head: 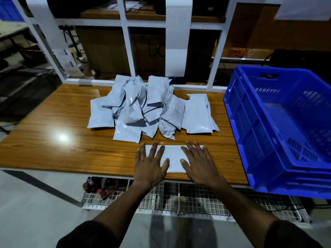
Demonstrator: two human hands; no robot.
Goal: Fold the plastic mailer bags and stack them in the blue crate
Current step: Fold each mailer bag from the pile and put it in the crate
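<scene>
Wooden bench: 1 mailer bag lies flat at 6 o'clock, left hand and right hand splayed flat, pressing it. Pile of mailer bags at 12; blue crate at 3. Film likely light, limp, slippery; pinch edges.

The person wears a dark, near-black top with long sleeves. The left sleeve and the right sleeve are both pushed up, so the forearms are bare down to the wrists. The left hand and right hand are bare: no gloves, rings, watch or bands show.
</scene>
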